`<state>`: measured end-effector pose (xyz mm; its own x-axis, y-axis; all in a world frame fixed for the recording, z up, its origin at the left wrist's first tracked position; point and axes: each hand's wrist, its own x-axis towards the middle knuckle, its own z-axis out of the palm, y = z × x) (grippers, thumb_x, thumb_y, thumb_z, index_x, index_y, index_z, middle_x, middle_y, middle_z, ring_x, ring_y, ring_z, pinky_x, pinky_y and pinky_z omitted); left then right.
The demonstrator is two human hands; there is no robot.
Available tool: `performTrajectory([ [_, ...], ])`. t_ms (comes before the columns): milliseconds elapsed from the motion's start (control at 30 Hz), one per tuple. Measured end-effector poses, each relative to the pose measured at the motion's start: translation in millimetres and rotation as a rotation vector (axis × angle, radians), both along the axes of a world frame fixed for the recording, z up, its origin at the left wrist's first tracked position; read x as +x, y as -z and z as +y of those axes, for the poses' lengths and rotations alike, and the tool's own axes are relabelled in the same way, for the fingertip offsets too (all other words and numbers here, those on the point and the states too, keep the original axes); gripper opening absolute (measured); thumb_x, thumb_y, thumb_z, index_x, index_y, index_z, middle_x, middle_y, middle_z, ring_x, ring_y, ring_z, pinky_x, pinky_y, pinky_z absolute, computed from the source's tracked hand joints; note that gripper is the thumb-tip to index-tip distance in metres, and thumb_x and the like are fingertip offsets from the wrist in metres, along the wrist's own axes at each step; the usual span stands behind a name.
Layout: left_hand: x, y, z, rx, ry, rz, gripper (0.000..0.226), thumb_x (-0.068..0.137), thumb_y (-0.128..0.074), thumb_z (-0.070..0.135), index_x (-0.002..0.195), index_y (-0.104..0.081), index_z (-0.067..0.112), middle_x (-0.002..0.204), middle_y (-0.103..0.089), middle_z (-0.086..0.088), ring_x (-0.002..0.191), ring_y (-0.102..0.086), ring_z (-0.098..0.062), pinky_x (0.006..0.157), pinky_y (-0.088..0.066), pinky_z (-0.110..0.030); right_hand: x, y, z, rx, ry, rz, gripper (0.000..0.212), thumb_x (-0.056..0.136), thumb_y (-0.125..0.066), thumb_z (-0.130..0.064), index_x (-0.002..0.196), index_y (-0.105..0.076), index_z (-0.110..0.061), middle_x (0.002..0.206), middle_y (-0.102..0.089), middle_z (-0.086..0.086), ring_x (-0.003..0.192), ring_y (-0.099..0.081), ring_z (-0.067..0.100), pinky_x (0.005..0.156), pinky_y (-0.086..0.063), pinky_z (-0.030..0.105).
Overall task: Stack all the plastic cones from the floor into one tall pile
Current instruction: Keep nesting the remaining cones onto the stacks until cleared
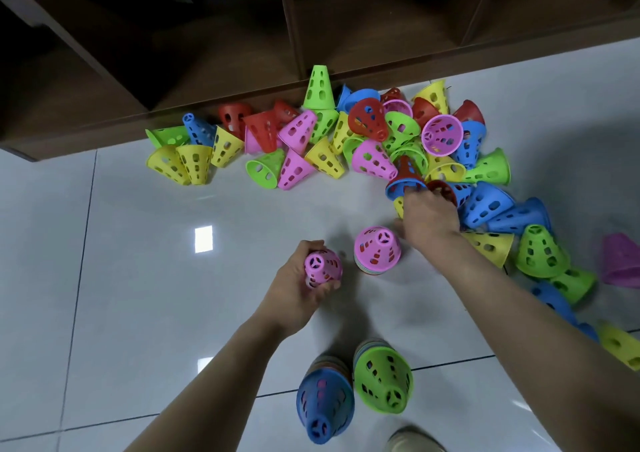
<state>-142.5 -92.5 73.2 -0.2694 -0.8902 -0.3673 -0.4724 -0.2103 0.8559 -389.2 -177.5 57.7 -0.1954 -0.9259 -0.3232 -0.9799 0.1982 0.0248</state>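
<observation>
Several perforated plastic cones in pink, green, yellow, blue and red lie scattered on the white tile floor along a dark shelf. My left hand (300,280) grips a pink cone (322,267) above the floor. Just right of it stands a short pile topped by a pink cone (378,249). My right hand (427,217) reaches into the heap and holds a small nested set with a red cone on a blue cone (406,176). Two taller piles stand near me, one topped blue (323,406), one topped green (384,380).
A dark wooden shelf unit (242,80) runs along the far edge of the floor. More cones trail down the right side, including a pink one (621,259) at the frame edge. A shoe tip (412,439) shows at the bottom.
</observation>
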Motion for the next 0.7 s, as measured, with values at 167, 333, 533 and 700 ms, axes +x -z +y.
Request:
performTrajectory([
  [167, -0.9, 0.0, -0.4, 0.014, 0.006, -0.007, 0.054, 0.085, -0.077, 0.006, 0.128, -0.046, 0.016, 0.112, -0.060, 0.018, 0.093, -0.063, -0.001, 0.081, -0.049, -0.013, -9.7, -27.2, 13.3, -0.210, 0.210, -0.644, 0.028, 0.085, -0.072, -0.031, 0.105, -0.063, -0.013, 0.091, -0.068, 0.005, 0.086, -0.065, 0.027, 0.077, -0.056, 0.039],
  [333, 1.0, 1.7, 0.3, 0.012, 0.007, -0.019, 0.054, 0.085, -0.078, 0.007, 0.127, -0.046, 0.017, 0.110, -0.062, 0.009, 0.092, -0.063, -0.007, 0.079, -0.049, -0.015, 5.9, -78.8, 46.1, -0.558, 0.183, -1.100, 0.034, 0.085, -0.077, -0.025, 0.109, -0.053, -0.022, 0.102, -0.067, -0.006, 0.098, -0.065, 0.012, 0.086, -0.053, 0.028],
  [533, 2.3, 4.4, -0.3, -0.033, 0.029, -0.060, 0.055, 0.081, -0.082, 0.011, 0.121, -0.047, 0.021, 0.110, -0.060, 0.014, 0.094, -0.062, -0.006, 0.079, -0.050, -0.015, 23.7, -56.4, 72.4, -0.500, 0.023, -1.096, 0.038, 0.083, -0.079, -0.028, 0.112, -0.054, -0.025, 0.103, -0.066, -0.007, 0.101, -0.063, 0.010, 0.086, -0.054, 0.040],
  [700, 38.8, 7.8, -15.0, -0.093, 0.346, -0.322, 0.079, 0.080, -0.073, 0.016, 0.148, -0.034, 0.017, 0.141, -0.051, 0.000, 0.128, -0.051, -0.012, 0.104, -0.035, -0.014, 23.9, -26.7, 82.9, -0.479, -0.076, -0.968, 0.041, 0.085, -0.072, -0.032, 0.122, -0.056, -0.023, 0.113, -0.060, -0.011, 0.102, -0.058, 0.009, 0.086, -0.050, 0.032],
])
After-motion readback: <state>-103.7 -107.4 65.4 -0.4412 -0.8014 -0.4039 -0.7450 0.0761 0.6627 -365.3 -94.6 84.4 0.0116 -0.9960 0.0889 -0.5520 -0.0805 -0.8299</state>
